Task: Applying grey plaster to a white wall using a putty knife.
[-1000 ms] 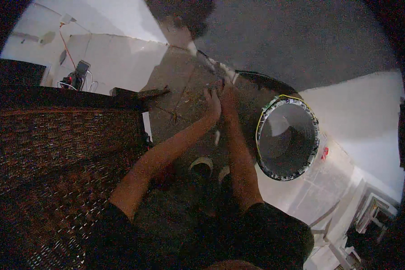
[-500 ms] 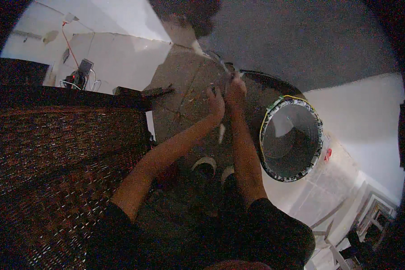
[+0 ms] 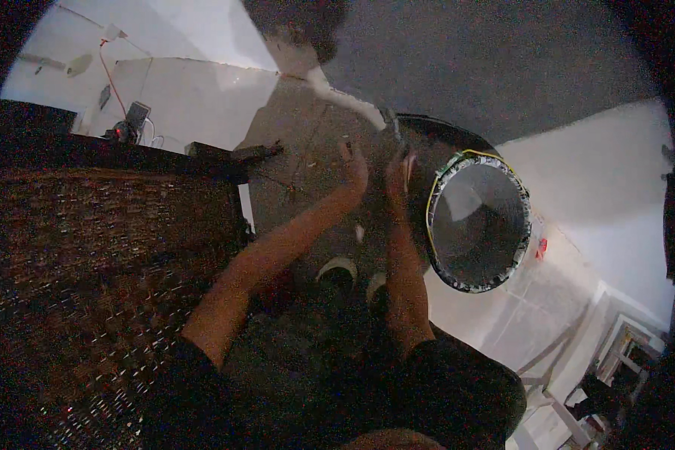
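Observation:
My left hand (image 3: 356, 174) is raised over the floor, its fingers stretched up and apart. A small dark speck shows by its fingertips, too blurred to name. Close to its right, my right hand (image 3: 399, 176) points away from me, its fingers smeared. A thin dark shape (image 3: 389, 120) rises just beyond it; whether the hand holds it I cannot tell. To the right stands a large white bucket (image 3: 534, 244) with a stained, spattered rim and a yellow handle lying along its edge. Its inside looks grey and shadowed.
A brown woven wicker surface (image 3: 105, 277) fills the left. Behind it sit a small device and cables (image 3: 127, 127). My shoes (image 3: 337, 270) stand on the dim floor (image 3: 277, 169). White frames (image 3: 615, 352) lean at the lower right, and a grey wall (image 3: 495, 67) rises beyond.
My hands have drawn slightly apart and nearer to me. The right hand's fingers, bunched together before, now look longer and more upright. The view has shifted a little.

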A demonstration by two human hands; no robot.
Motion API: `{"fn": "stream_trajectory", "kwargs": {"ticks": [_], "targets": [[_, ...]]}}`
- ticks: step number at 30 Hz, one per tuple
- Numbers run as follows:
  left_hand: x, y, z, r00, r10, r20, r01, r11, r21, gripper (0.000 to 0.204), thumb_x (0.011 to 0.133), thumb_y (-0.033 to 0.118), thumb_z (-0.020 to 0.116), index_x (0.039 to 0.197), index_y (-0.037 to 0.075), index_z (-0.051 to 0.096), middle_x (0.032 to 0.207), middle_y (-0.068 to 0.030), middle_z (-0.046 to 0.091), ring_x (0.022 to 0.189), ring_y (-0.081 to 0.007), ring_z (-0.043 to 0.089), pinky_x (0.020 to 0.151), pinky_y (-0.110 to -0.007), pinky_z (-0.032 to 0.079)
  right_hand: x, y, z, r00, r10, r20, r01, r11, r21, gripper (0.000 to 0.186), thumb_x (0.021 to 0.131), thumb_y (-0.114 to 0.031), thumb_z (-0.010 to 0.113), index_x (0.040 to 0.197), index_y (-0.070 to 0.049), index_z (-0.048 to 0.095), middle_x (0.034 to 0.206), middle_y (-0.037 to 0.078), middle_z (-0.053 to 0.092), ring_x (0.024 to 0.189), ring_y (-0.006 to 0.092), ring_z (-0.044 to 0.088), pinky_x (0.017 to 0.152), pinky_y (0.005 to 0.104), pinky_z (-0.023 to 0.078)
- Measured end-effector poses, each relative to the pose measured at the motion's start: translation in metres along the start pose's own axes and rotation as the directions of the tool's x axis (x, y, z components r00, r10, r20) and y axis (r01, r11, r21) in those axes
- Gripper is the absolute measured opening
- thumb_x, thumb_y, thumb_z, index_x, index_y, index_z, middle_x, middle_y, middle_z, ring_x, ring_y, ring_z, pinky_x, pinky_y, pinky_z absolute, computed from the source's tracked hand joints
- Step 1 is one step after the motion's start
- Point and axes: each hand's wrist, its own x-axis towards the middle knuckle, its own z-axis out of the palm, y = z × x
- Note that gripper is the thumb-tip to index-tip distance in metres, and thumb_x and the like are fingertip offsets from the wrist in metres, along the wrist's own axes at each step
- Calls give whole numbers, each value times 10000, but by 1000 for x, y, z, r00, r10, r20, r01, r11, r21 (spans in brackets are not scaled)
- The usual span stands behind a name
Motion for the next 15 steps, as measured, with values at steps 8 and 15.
{"fn": "stream_trajectory", "kwargs": {"ticks": [8, 15], "targets": [[65, 42, 2, 966, -231, -113, 226, 973, -56, 699, 1095, 470, 432, 1631, 84, 205, 1640, -97, 300, 1380, -262, 431, 1165, -454, 324, 14, 10, 44, 922, -347, -174, 133, 703, -698, 460, 1056, -385, 534, 1290, 6, 599, 1142, 219, 648, 1036, 383, 622, 882, 500, 496], [-14, 7, 35, 997, -34, 68, 14, 961, 277, 549, 1091, 440, 451, 1447, 24, 405, 1273, -108, 535, 1142, -246, 525, 998, -409, 406, -70, 167, 35, 827, -559, 62, -10, -124, -992, 503, 1042, -445, 551, 1315, -27, 605, 1190, 178, 649, 1081, 356, 615, 920, 484, 482]]}}
